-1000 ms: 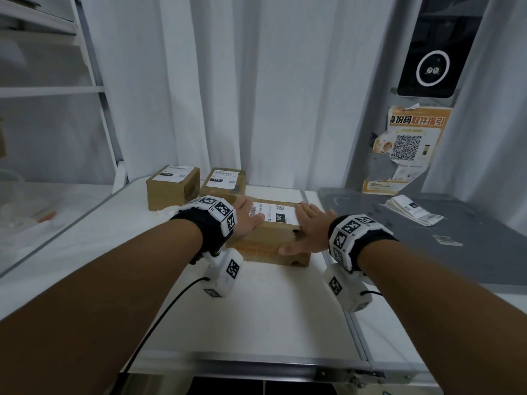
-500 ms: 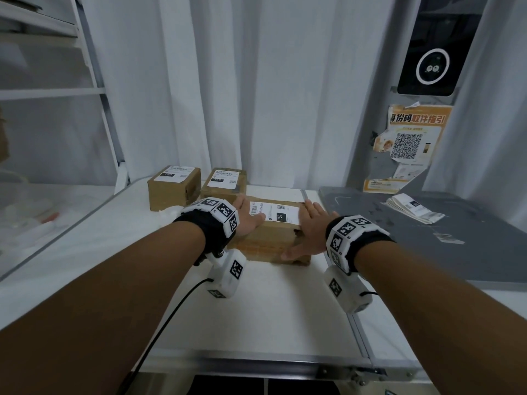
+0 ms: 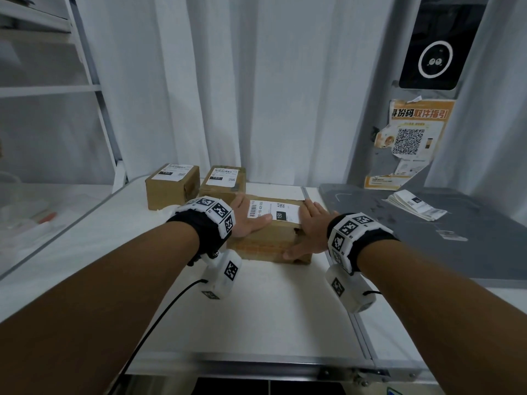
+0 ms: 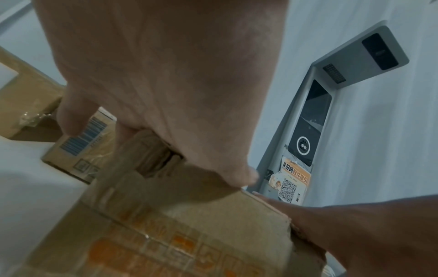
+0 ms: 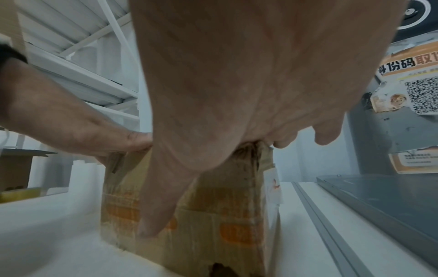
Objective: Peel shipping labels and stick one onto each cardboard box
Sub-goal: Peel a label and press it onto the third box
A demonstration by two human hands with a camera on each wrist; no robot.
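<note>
- A white surface (image 3: 256, 303) is seen, edged by a metal rail along its near and right sides.
- Three cardboard boxes are carried on it: the nearest box (image 3: 268, 243), with orange printing on its front face and a white label (image 3: 275, 211) on top, and two smaller boxes behind it, the back left box (image 3: 171, 192) and the back middle box (image 3: 222, 186), each labelled on top.
- A grey panel (image 3: 456, 252) is set just beside the white surface on the right.
- On the grey panel a stack of labels (image 3: 413, 205) is laid near its far edge, and a single small label (image 3: 452, 234) lies apart from it.
</note>
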